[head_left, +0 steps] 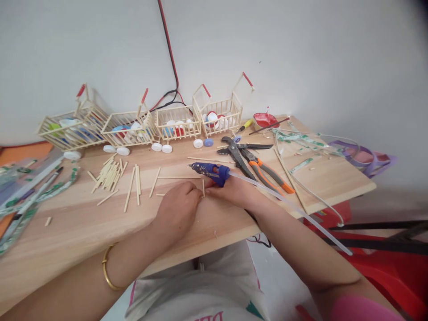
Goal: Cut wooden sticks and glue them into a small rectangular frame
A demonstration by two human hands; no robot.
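My right hand (236,192) grips a blue hot glue gun (210,171), its nozzle pointing left and a long clear glue stick (290,203) trailing from its back. My left hand (179,207) rests low on the wooden table, its curled fingertips at a short wooden stick (203,189) between my two hands. Another stick (160,195) runs partly under my left hand. Beyond it, a longer stick (179,177) lies crosswise, and a slanted stick (154,182) lies at its left end. My left fingers hide where the near sticks meet.
Several miniature stick shopping carts (179,122) with bottle-cap wheels line the wall. A pile of short sticks (109,174) lies left. Black pliers (239,156) and orange-handled pliers (267,171) sit right, near a red dish (265,120). Plastic wrappers (20,200) cover the left end.
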